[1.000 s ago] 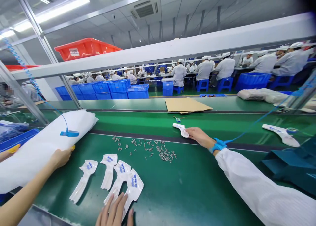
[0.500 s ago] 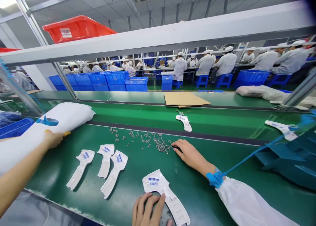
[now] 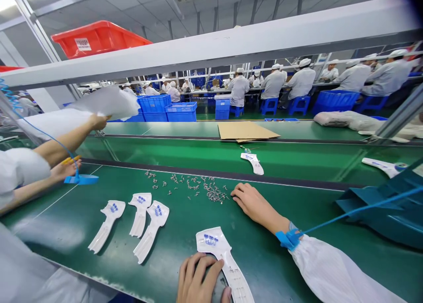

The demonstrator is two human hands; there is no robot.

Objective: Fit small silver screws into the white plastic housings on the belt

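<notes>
My left hand [image 3: 198, 278] is at the bottom edge, its fingers curled over the handle of a white plastic shell [image 3: 213, 243] with blue buttons, which lies flat on the green mat [image 3: 257, 254]. My right hand [image 3: 253, 203], in a white sleeve with a blue wrist strap [image 3: 287, 240], rests on the mat. Its bent fingertips touch the right edge of a scatter of small silver screws [image 3: 205, 189]. Whether a screw is pinched between them is hidden.
Three more white shells [image 3: 140, 212] lie in a row at the left. On the conveyor belt [image 3: 297, 159] lie two more shells [image 3: 254, 162] and cardboard [image 3: 246, 130]. A co-worker's arms at the left lift a white bag [image 3: 105, 102]. A teal fixture [image 3: 380, 206] stands right.
My right hand came back from the belt to the screws. My left hand slid one shell to the centre. The co-worker raised the white bag off the table.
</notes>
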